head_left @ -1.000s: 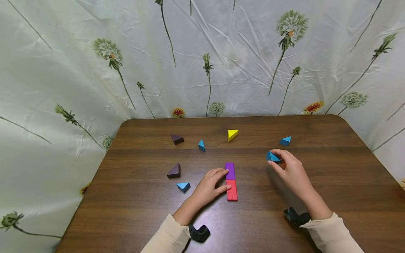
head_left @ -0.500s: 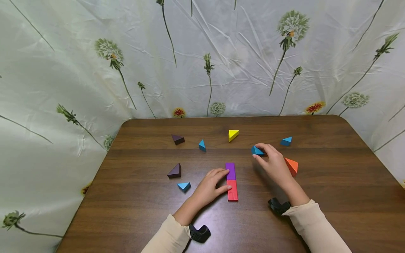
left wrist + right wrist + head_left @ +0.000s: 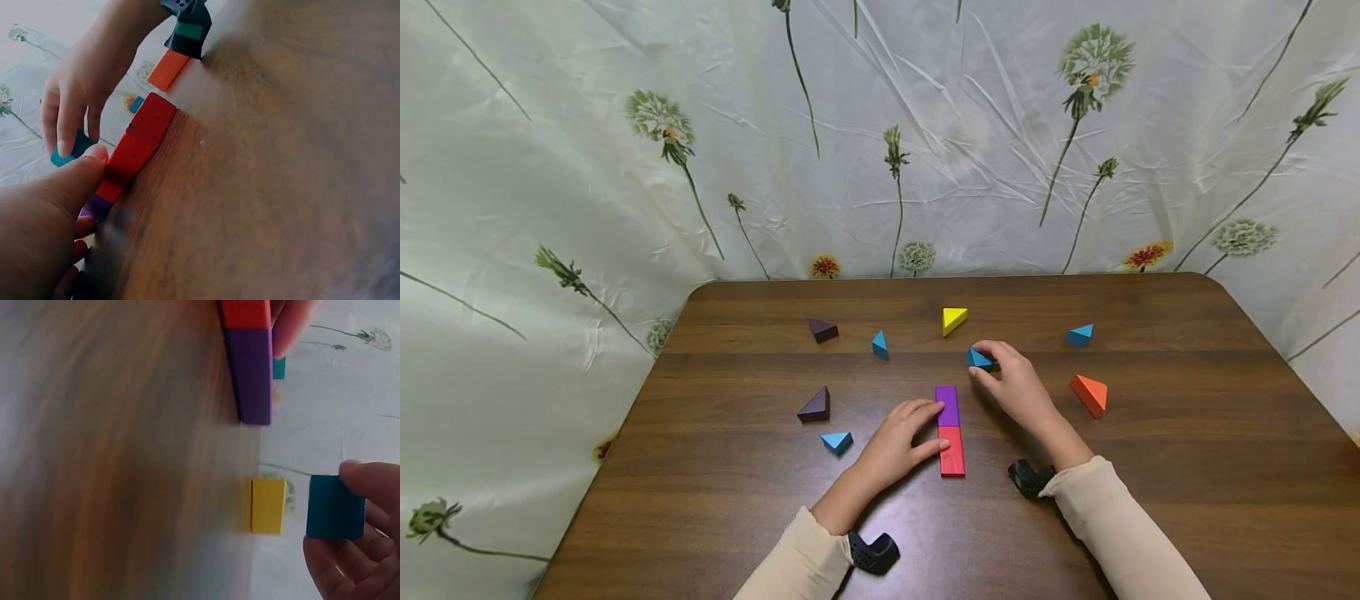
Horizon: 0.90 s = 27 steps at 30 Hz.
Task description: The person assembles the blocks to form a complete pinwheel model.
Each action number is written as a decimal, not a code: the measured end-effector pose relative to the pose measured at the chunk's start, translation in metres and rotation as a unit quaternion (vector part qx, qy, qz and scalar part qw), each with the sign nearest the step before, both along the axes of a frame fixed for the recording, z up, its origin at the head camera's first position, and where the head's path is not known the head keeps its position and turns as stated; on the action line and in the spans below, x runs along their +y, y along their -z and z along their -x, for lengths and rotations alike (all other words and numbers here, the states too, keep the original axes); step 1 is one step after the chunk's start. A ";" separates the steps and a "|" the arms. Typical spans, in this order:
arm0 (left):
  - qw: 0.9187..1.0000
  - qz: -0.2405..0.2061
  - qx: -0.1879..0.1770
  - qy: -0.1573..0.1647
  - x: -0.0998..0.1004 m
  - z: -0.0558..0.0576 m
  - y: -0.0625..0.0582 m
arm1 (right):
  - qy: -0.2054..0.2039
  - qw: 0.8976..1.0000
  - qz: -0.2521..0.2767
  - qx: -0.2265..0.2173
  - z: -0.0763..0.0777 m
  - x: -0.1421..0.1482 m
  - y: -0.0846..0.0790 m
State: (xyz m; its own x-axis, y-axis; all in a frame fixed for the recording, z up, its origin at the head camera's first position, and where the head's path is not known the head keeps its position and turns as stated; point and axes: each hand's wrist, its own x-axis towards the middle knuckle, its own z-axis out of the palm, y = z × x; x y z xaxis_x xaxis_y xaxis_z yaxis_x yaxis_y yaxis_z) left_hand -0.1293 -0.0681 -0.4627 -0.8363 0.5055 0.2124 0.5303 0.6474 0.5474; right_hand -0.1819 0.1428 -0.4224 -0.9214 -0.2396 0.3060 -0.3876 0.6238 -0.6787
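Between the thumb and fingers of my right hand [image 3: 1013,387] is a blue triangular block [image 3: 980,360], held above the table, up and right of a purple rectangular block [image 3: 947,406]. The right wrist view shows the blue block's flat side [image 3: 335,507] pinched at its edges. A red rectangular block [image 3: 952,452] lies end to end with the purple one, forming a straight bar. My left hand [image 3: 895,437] rests beside this bar, its thumb touching the red block and a fingertip the purple block. In the left wrist view the thumb [image 3: 84,172] lies against the red side.
Behind the bar lies a yellow triangular block [image 3: 953,321]. On the right are an orange triangular block [image 3: 1089,395] and a blue one [image 3: 1079,335]. Two dark triangular blocks and two blue ones lie on the left of the wooden table [image 3: 700,500]. A flowered cloth [image 3: 985,167] hangs behind.
My right hand has moved left with the blue triangular block, toward the purple end of the bar, uncovering the orange block. The left hand stays in place.
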 end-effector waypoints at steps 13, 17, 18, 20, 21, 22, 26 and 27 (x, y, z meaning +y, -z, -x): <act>1.000 -0.003 0.009 0.000 0.000 0.000 0.001 | -0.011 1.000 -0.016 -0.016 0.013 -0.013 0.016; 1.000 -0.001 0.009 0.000 0.001 0.001 0.001 | -0.013 0.999 -0.018 -0.024 0.014 -0.013 0.020; 1.000 -0.001 0.008 0.000 0.001 0.001 0.001 | -0.013 0.999 -0.019 -0.026 0.014 -0.012 0.021; 1.000 -0.001 0.006 0.000 0.001 0.001 0.000 | -0.013 0.999 -0.019 -0.028 0.014 -0.012 0.022; 1.000 -0.001 0.006 0.000 0.001 0.001 0.000 | -0.013 0.999 -0.019 -0.028 0.014 -0.012 0.023; 1.000 -0.001 0.005 0.000 0.001 0.000 0.000 | -0.013 0.999 -0.019 -0.028 0.014 -0.012 0.024; 1.000 -0.002 0.005 -0.001 0.001 0.001 0.000 | -0.011 0.999 -0.010 -0.035 0.014 -0.011 0.026; 1.000 -0.002 0.005 -0.001 0.001 0.001 0.000 | -0.008 0.999 -0.004 -0.039 0.014 -0.010 0.026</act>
State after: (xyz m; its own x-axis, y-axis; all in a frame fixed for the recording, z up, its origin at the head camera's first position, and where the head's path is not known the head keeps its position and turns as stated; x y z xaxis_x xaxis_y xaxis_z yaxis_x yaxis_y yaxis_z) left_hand -0.1299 -0.0670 -0.4631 -0.8347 0.5035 0.2231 0.5352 0.6465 0.5437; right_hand -0.1960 0.1325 -0.4483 -0.9383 -0.2565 0.2319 -0.3439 0.6239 -0.7018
